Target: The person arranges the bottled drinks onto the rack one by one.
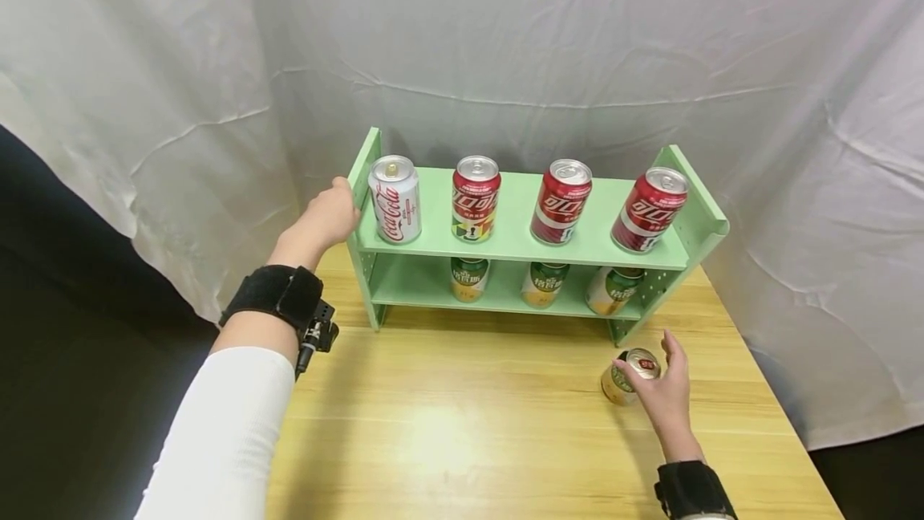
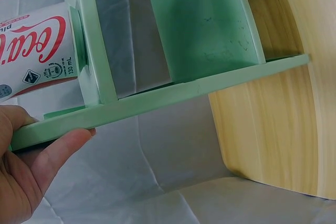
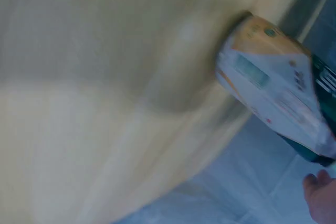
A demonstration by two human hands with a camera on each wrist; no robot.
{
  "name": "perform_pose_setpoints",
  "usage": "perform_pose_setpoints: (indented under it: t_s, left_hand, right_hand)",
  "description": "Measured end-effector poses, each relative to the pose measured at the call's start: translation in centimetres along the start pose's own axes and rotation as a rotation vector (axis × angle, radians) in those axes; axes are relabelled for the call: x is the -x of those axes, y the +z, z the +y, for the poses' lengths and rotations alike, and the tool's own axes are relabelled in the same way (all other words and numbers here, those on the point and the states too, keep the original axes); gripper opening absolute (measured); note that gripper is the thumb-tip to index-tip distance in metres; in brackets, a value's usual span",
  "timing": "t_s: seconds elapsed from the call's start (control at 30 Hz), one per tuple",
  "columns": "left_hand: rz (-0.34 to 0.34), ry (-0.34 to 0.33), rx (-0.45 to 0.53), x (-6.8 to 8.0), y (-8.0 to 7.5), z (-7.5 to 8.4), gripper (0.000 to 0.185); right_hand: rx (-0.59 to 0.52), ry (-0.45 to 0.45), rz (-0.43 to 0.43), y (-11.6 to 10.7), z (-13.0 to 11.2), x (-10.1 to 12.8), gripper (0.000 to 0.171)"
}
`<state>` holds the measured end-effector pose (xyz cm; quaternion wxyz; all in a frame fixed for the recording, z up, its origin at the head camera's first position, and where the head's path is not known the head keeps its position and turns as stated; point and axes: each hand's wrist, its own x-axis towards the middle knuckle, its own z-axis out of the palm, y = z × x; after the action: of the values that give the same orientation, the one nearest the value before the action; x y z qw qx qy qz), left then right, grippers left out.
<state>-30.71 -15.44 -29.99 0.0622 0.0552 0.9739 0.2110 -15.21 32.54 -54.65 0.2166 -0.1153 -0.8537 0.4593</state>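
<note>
My left hand [image 1: 330, 213] grips the top of the left side panel of a green two-tier shelf [image 1: 512, 255]. In the left wrist view the thumb [image 2: 65, 148] lies along one face of that panel, beside a white Coca-Cola can [image 2: 37, 51]. Over the table at the right, my right hand [image 1: 666, 396] has its thumb and fingers spread wide around the top of a green, white and orange can [image 1: 617, 386]. The right wrist view is blurred; there a gap shows between the can [image 3: 278, 87] and the fingertips [image 3: 317, 182].
On the upper tier stand the white can [image 1: 395, 203] and three red cans, one of them in the middle [image 1: 561, 203]. Three green-topped cans, one at the left [image 1: 469, 279], stand on the lower tier. A pale curtain [image 1: 541, 46] hangs behind the wooden table [image 1: 433, 440].
</note>
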Motion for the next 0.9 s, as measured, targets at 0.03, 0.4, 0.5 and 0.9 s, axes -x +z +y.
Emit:
perform_pose_setpoints:
  t_s: [0.03,0.4,0.5,0.9]
  left_hand:
    - [0.001,0.000,0.000,0.0,0.0,0.0,0.049]
    - [-0.008,-0.016,0.005,0.2,0.0,0.3,0.051]
    - [-0.003,-0.011,-0.001,0.3,0.0,0.2,0.049]
    - [0.014,0.001,0.009,0.2,0.1,0.1,0.040]
  right_hand:
    - [-0.012,0.024,-0.004,0.0,0.3,0.1,0.100]
    - [-0.149,0.125,0.044,2.0,2.5,1.4,0.114]
    - [-0.158,0.169,0.063,2.5,2.5,1.5,0.116]
    - [-0.104,0.286,0.115,3.3,2.8,1.8,0.108]
